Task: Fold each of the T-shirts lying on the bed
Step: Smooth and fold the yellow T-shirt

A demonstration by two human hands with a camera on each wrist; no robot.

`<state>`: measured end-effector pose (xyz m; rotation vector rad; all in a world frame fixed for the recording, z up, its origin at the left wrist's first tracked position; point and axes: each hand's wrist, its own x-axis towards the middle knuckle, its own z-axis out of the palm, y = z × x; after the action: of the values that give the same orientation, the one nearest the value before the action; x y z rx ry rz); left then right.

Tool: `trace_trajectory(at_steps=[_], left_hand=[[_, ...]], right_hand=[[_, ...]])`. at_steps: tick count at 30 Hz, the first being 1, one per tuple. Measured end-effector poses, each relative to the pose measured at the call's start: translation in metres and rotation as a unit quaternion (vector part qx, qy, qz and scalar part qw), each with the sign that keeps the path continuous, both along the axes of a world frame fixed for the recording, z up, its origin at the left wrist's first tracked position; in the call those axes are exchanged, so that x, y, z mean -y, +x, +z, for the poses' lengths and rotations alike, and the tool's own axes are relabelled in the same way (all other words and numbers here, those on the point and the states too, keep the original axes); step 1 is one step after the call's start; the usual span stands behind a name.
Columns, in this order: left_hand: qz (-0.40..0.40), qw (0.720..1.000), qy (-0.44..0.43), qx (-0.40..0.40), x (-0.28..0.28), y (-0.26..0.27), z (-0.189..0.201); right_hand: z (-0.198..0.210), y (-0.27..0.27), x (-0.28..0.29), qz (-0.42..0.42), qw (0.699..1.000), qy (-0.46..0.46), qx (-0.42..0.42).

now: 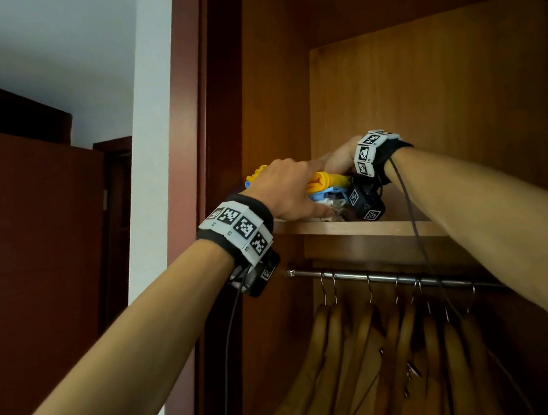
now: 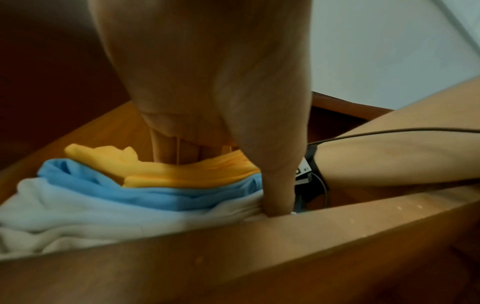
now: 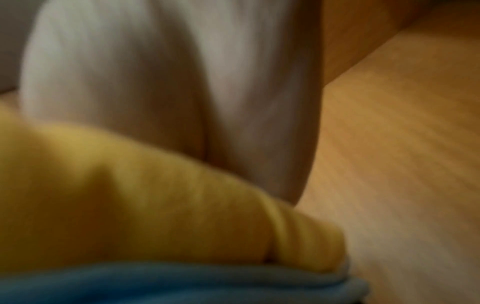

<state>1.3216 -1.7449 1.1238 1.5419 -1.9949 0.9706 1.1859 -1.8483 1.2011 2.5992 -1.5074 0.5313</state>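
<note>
A stack of folded T-shirts sits on a wardrobe shelf (image 1: 371,226): a yellow T-shirt (image 2: 194,172) on top, a blue T-shirt (image 2: 130,191) under it, and a white T-shirt (image 2: 91,216) at the bottom. My left hand (image 1: 284,192) grips the stack at its front. Its fingers (image 2: 166,150) lie on the yellow shirt and its thumb (image 2: 278,174) runs down the front of the stack to the shelf board. My right hand (image 1: 339,161) reaches over the far side, and its fingers (image 3: 155,82) rest flat on the yellow T-shirt (image 3: 130,195). The right thumb is hidden.
The shelf has a wooden back panel (image 1: 425,102) and side wall (image 1: 270,104) close around the stack. Below it, a metal rail (image 1: 395,277) carries several wooden hangers (image 1: 403,346). The wardrobe's dark door frame (image 1: 202,112) stands at the left. Cables hang from both wrists.
</note>
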Motion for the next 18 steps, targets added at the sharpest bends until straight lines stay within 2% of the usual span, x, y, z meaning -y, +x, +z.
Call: trace_trajectory(at_steps=[4, 7, 9, 14, 18], left_hand=[[0.013, 0.999, 0.026, 0.020, -0.008, -0.007, 0.001], [0.001, 0.997, 0.073, -0.016, -0.015, -0.009, 0.001], [-0.037, 0.994, 0.082, -0.061, -0.017, -0.012, 0.002], [-0.128, 0.980, 0.011, -0.153, -0.044, -0.043, 0.002], [-0.172, 0.962, -0.004, -0.210, -0.083, -0.089, 0.005]], right_hand=[[0.006, 0.000, -0.016, 0.054, 0.997, 0.058, 0.003], [0.011, -0.016, -0.031, 0.058, 0.993, 0.070, 0.074], [0.011, -0.029, -0.046, 0.052, 0.988, 0.065, 0.128], [0.006, -0.077, -0.079, 0.031, 0.974, -0.017, 0.224], [-0.007, -0.124, -0.131, 0.038, 0.924, -0.103, 0.367]])
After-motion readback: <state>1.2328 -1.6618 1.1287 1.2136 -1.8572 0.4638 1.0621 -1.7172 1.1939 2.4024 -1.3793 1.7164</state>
